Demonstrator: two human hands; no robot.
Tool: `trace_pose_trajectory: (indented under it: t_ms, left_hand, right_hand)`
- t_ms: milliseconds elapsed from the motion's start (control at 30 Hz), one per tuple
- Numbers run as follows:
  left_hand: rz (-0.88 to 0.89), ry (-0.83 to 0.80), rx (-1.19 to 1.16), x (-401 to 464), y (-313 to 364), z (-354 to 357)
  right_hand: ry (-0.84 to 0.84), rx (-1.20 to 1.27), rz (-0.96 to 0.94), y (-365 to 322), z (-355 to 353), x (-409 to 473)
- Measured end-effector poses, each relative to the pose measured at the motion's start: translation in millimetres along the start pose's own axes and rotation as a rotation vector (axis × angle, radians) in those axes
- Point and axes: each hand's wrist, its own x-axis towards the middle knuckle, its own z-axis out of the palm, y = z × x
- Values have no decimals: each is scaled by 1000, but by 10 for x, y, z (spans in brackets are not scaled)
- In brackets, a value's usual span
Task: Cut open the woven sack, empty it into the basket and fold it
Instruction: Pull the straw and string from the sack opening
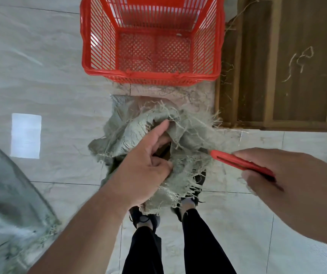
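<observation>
Left hand bunches the woven sack's frayed mouth; right hand grips the red box cutter, tip pointing at the sack just beside it.

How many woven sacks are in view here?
2. One woven sack stands before the red basket, gripped by the left hand; a second sack lies at the left edge, partly cut off.

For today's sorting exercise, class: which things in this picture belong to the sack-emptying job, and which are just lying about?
Part of the job:
sack, held at its frayed mouth by the left hand
cutter, in the grip of the right hand
basket, empty

Just lying about:
wooden frame
loose strands on it
another sack at the left edge
</observation>
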Motion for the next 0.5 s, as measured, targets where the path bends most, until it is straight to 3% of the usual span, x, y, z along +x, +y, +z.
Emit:
trace_pose_trajectory:
  t_ms: [267, 367, 433, 500]
  left_hand:
    - [104, 237, -160, -162, -31, 272]
    - [152, 204, -153, -280, -19, 418]
    - [207, 148, -96, -371, -29, 495]
    - [304, 199, 63, -455, -75, 504]
  right_hand:
    - [172, 829, 382, -316, 36, -73]
    - [26, 992, 599, -531, 430, 153]
    - [-95, 1239, 732, -649, 677, 303]
    - [-77, 1455, 794, -721, 799, 408]
